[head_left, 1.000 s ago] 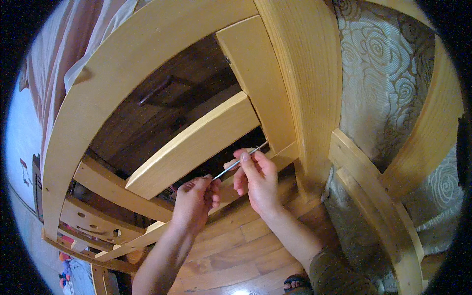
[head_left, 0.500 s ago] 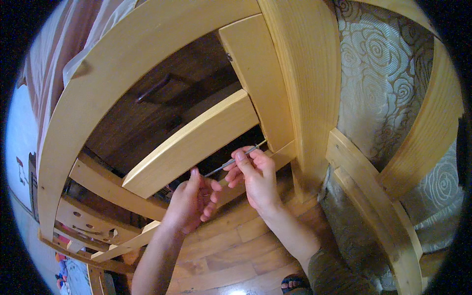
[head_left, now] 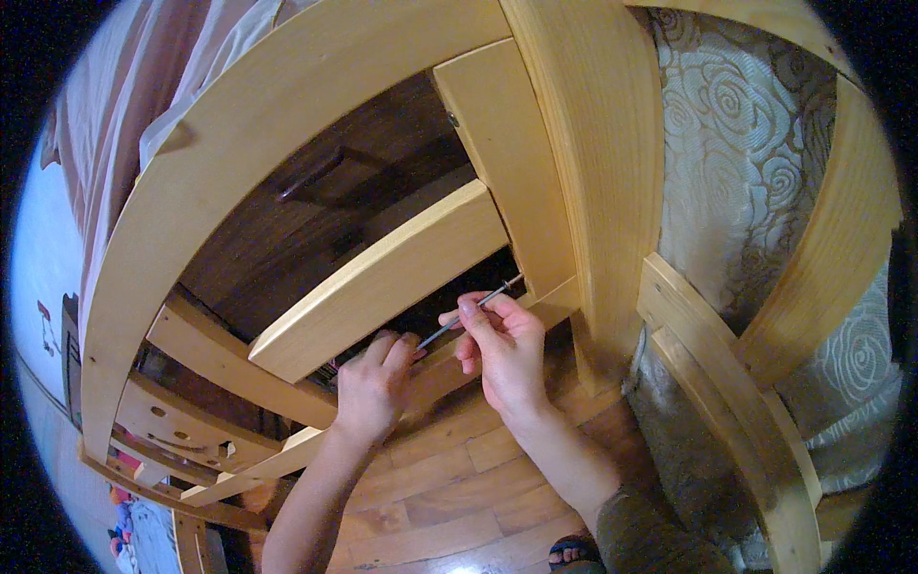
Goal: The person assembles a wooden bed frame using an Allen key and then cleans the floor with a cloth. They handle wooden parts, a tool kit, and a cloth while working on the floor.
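A thin grey metal rod (head_left: 445,331), maybe a screwdriver shaft or long bolt, runs slantwise between my hands. Its upper right tip meets the lower edge of an upright wooden board (head_left: 516,163), with a small collar just short of it. My right hand (head_left: 512,354) pinches the rod near that tip between thumb and fingers. At the lower left end, my left hand (head_left: 373,383) is closed, back of the hand upward, and hides whatever end or handle the rod has there. A short wooden slat (head_left: 382,282) lies just above both hands, joined against the upright board.
A thick wooden post (head_left: 602,191) rises to the right, beside patterned fabric (head_left: 727,143). Dark drawers (head_left: 335,182) sit behind the curved frame rail (head_left: 191,163). Pinkish cloth (head_left: 124,124) hangs at upper left. Below are wooden floorboards (head_left: 449,497) and a sandalled foot (head_left: 572,553).
My left hand has turned over, from thumb-up with fingers curled to back-up, closed round the rod's lower end. My right hand keeps its pinch, shifted slightly right.
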Available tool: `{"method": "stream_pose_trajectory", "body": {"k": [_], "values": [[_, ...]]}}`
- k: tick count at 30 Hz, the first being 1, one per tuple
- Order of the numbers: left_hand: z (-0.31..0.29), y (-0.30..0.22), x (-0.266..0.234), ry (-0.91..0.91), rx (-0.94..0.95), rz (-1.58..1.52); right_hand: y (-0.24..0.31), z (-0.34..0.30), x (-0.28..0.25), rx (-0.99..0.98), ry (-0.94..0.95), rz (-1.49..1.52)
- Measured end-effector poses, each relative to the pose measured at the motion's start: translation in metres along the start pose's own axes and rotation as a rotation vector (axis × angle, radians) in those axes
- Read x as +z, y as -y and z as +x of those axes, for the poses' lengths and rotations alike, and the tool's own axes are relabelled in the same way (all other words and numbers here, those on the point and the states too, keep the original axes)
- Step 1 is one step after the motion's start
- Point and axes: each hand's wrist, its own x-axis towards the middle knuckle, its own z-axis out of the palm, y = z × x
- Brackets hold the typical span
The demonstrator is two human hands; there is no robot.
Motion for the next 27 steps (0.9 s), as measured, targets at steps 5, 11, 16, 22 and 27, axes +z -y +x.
{"method": "stream_pose_trajectory", "body": {"k": [5,11,16,22,27], "values": [[-0.003,0.001,-0.013,0.337,-0.696,-0.727,-0.009,0.002,0.002,-0.046,0.013,0.055],[0.013,0.002,-0.018,0.341,-1.224,-1.429,-0.005,0.003,-0.001,-0.049,0.028,0.024],[0.005,-0.019,-0.004,0.000,-0.698,-0.781,0.003,0.004,-0.002,0.040,0.040,-0.076],[-0.008,-0.001,0.002,-0.030,-0.318,-0.304,0.000,0.008,-0.006,0.035,0.064,-0.041],[0.002,-0.004,-0.019,0.414,-1.123,-1.541,-0.004,0.008,-0.006,0.008,0.061,-0.044]]}}
